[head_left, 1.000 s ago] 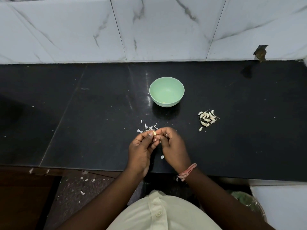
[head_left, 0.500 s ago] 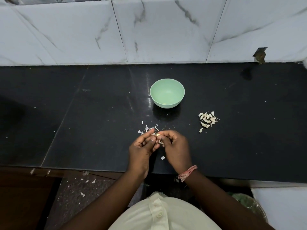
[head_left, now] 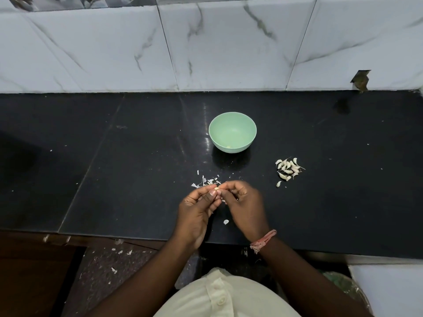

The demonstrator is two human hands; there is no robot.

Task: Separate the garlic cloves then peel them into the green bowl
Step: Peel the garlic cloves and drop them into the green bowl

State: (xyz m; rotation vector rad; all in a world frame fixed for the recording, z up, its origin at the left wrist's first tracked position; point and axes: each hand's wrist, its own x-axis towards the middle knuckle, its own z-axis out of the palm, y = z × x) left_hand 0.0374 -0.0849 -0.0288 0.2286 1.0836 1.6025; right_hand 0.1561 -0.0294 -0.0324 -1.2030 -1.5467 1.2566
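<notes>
Both hands meet over the black table (head_left: 137, 179), near its front edge. The left hand (head_left: 196, 209) has its fingers curled, thumb and forefinger pinching a small pale garlic clove (head_left: 217, 189) at the fingertips. The right hand (head_left: 245, 207) is curled too, its fingertips touching the same clove from the 3 o'clock side; a pink thread band (head_left: 263, 241) circles its wrist.

The green bowl (head_left: 232, 132) stands at 12 o'clock from the hands, well apart, with a small pale piece lying at its bottom. A pile of unpeeled cloves (head_left: 288, 169) lies at about 2 o'clock from the hands, to the bowl's 4 o'clock. Scraps of peel (head_left: 206, 181) are scattered just beyond the fingertips, and one flake (head_left: 226, 222) lies between the wrists. White marble tiles (head_left: 229, 46) back the table.
</notes>
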